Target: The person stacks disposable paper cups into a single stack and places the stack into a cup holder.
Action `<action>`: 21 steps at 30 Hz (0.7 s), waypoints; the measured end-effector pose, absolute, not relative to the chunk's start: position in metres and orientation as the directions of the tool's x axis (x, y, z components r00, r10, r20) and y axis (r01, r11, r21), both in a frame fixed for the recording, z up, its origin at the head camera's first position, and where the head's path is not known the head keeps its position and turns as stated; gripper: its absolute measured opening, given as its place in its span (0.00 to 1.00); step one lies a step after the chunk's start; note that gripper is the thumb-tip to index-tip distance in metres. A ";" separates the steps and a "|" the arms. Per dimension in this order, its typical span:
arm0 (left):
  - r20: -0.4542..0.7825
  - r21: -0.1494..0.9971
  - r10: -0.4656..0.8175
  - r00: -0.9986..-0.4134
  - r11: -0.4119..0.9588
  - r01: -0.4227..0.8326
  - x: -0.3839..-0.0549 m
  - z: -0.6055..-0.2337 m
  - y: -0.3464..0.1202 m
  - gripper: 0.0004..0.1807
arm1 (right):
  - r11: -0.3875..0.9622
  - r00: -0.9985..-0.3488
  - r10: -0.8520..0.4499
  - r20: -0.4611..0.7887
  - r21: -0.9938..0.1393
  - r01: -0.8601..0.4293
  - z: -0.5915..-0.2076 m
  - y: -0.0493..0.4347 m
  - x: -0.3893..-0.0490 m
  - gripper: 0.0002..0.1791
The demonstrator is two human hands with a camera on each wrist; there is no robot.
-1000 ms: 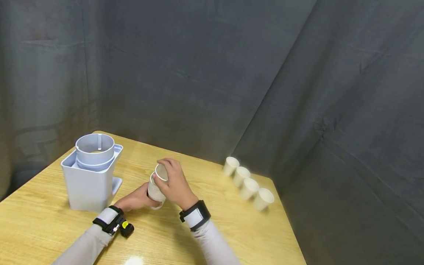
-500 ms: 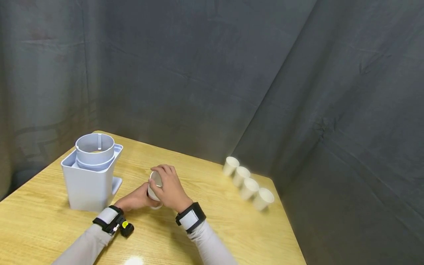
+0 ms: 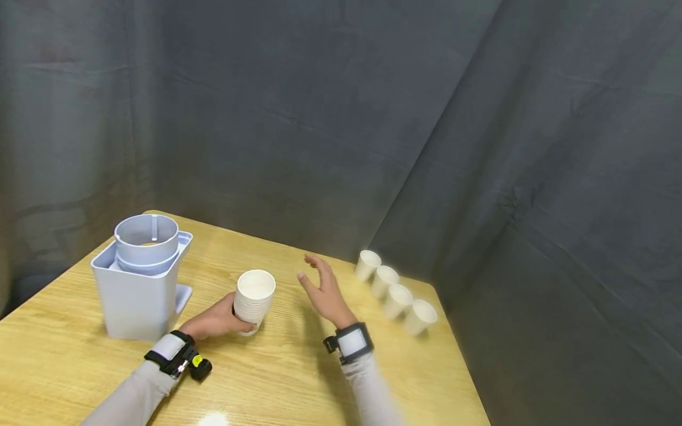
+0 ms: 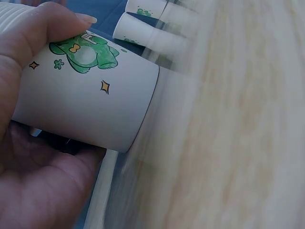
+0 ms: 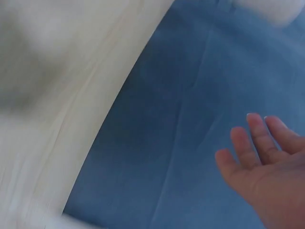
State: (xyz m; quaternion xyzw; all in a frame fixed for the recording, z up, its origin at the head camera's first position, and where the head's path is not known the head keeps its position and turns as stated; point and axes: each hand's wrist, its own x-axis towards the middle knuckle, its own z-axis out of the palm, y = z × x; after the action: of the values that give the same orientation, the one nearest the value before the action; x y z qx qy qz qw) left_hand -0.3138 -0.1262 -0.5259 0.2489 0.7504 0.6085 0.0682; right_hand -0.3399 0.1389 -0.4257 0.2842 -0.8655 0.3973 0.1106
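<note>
In the head view, my left hand (image 3: 215, 318) grips a nested stack of white paper cups (image 3: 254, 297) over the table, with the rims stacked closely at the top. The left wrist view shows the outermost cup (image 4: 81, 112) of that stack, printed with a green cartoon animal and small stars. My right hand (image 3: 327, 296) hovers to the right of the stack, fingers apart and holding nothing. Its fingers also look relaxed and spread in the right wrist view, where the hand (image 5: 269, 167) is in front of dark cloth.
Several single paper cups (image 3: 398, 302) stand in a slanting row at the table's right side. On the left is a pale square container (image 3: 135, 302) with a round ring (image 3: 147, 253) on top. Dark curtains (image 3: 298, 130) hang behind the wooden table (image 3: 266, 378).
My right hand lowered a cup into the top of the stack, then let go and moved away to the right. My left hand has kept its grip on the stack.
</note>
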 end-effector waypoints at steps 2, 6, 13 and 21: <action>0.203 0.946 0.454 -0.868 0.137 0.292 -0.314 -0.527 -0.127 0.43 | 0.556 -0.835 -0.345 0.429 -0.624 -0.550 -0.426 0.162 -0.348 0.31; 0.207 0.946 0.457 -0.865 0.132 0.296 -0.315 -0.528 -0.127 0.43 | 0.635 -0.872 -0.221 0.438 -0.613 -0.469 -0.427 0.207 -0.361 0.33; 0.206 0.949 0.461 -0.863 0.120 0.290 -0.315 -0.529 -0.128 0.44 | 0.799 -0.907 0.033 0.419 -0.557 -0.228 -0.430 0.276 -0.380 0.35; 0.222 0.946 0.464 -0.858 0.109 0.304 -0.316 -0.530 -0.129 0.44 | 0.972 -0.944 0.076 0.320 -0.235 -0.001 -0.449 0.323 -0.394 0.29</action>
State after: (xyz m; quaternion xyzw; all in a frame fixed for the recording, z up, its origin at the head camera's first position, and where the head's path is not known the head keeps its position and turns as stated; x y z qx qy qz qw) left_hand -0.3159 -0.1294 -0.5301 0.2588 0.7420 0.6150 0.0651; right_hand -0.3945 0.3226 -0.4490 -0.0191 -0.9791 0.1170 0.1655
